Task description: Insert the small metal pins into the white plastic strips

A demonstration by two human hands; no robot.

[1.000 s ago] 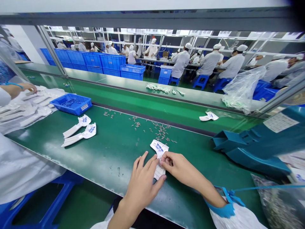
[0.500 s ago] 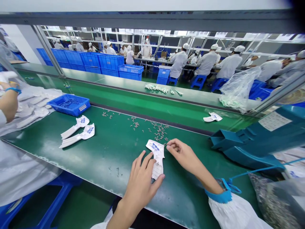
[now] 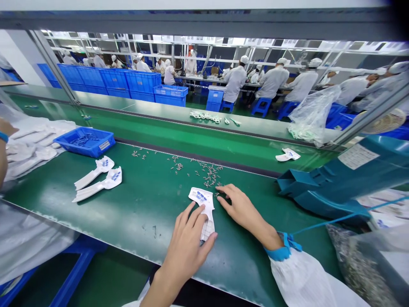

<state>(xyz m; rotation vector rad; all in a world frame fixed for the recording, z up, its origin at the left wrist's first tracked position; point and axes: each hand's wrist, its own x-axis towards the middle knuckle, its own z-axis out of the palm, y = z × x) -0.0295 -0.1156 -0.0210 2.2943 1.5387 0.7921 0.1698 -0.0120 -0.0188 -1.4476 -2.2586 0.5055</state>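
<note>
left hand (image 3: 187, 251): open, palm down, fingers spread, lying over the left side of the white printed piece (image 3: 201, 197). it is in contact with the piece; no firm grip is evident.

right hand (image 3: 241, 211): open, fingers loosely bent, tips on or just above the bench (image 3: 143, 213) immediately right of the piece. it holds nothing that can be made out. its white sleeve (image 3: 297, 277) ends in a blue cuff (image 3: 277, 252).

the piece lies flat on the green bench between the hands, near the front edge, wide printed end away from the person and narrow end toward them. just beyond it, small metal parts (image 3: 207, 172) are scattered loosely across the bench, the nearest close to the right fingertips.

further left lie two more white pieces (image 3: 99, 175), side by side. beyond them stands a blue tray (image 3: 84, 142) of small dark parts. at the far left edge, a co-worker's hand (image 3: 3, 128) with a blue wristband is beside a stack of white pieces (image 3: 30, 145). a teal chute (image 3: 319, 187) sits at right, with a bag of small parts (image 3: 358, 264) below it. other workers in white caps (image 3: 271, 81) sit at a far line.
</note>
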